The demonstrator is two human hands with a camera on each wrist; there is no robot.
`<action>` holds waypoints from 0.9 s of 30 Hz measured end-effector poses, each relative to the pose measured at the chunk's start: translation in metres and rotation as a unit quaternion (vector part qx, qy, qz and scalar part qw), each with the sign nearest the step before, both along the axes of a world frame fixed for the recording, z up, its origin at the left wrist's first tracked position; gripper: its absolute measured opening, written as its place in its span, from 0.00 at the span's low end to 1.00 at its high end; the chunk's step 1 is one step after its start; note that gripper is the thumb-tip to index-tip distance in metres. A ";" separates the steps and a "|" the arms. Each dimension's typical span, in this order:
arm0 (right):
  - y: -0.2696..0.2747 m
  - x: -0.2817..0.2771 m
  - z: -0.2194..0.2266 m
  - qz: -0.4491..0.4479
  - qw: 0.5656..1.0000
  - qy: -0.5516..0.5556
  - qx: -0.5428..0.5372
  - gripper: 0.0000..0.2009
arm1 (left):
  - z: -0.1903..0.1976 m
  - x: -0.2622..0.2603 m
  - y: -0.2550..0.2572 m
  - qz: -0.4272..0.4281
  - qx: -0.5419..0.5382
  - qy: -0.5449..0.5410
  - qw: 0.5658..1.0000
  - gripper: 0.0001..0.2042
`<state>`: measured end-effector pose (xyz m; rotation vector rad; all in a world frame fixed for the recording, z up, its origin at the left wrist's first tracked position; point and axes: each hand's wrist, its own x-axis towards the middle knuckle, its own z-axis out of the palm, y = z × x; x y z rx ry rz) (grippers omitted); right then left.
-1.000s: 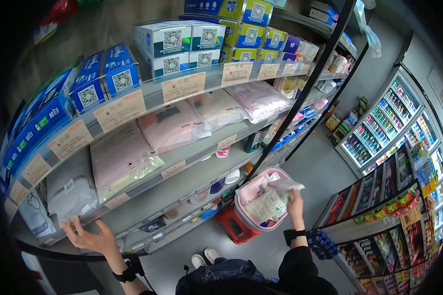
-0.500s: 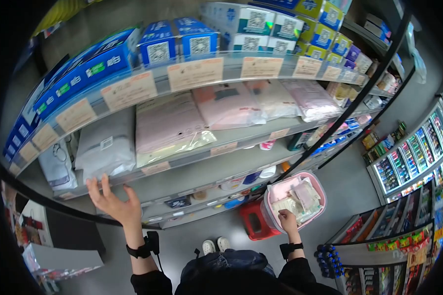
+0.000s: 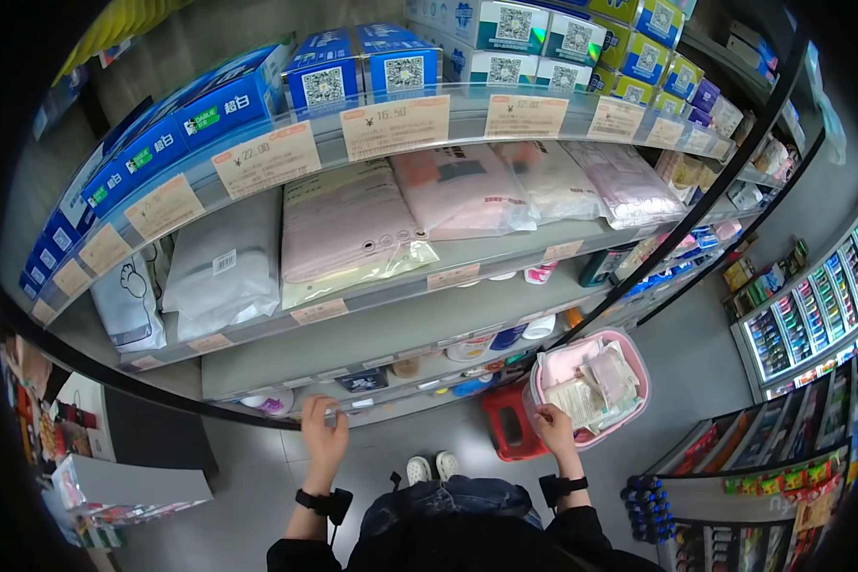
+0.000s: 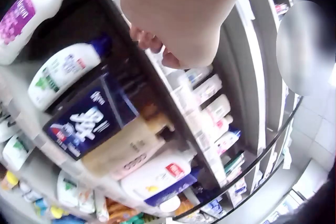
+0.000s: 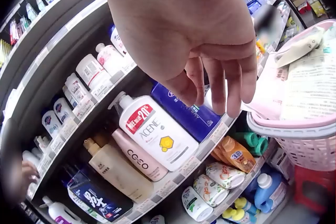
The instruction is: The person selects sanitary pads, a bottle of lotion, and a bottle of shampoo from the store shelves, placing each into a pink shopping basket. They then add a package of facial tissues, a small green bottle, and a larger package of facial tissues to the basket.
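Observation:
My left hand hangs in front of the lower shelf, its fingers loosely bent and holding nothing. Bottles and boxes stand on the shelves around it in the left wrist view. Beside the near rim of a pink basket is my right hand. Its fingers droop loosely with nothing in them, as the right wrist view shows. Inside the basket lie a pale packet with printed text, a pink packet and a clear-wrapped pinkish packet. A red stool is under and beside the basket.
Wrapped packages, among them a grey one and a pink one, lie on the middle shelf. Toothpaste boxes fill the shelf above. A black shelf post rises behind the basket. A snack rack stands at right.
My right hand has let go of the clear-wrapped packet, which now lies in the basket, and drawn back to its near rim. My left hand has come off the shelf edge, down and right.

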<state>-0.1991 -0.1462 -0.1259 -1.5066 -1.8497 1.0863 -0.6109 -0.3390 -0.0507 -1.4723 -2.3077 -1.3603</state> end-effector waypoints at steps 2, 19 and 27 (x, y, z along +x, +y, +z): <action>-0.003 0.003 0.001 0.000 1.000 0.002 0.002 0.11 | -0.031 -0.001 0.011 0.004 -0.028 -0.108 0.994 0.15; -0.033 -0.001 0.020 -0.008 0.999 0.006 -0.043 0.11 | -0.096 -0.070 0.061 -0.049 -0.178 -0.172 0.967 0.34; -0.034 -0.061 0.045 0.141 0.990 0.014 -0.010 0.16 | -0.067 -0.024 0.032 -0.046 -0.145 -0.148 0.977 0.28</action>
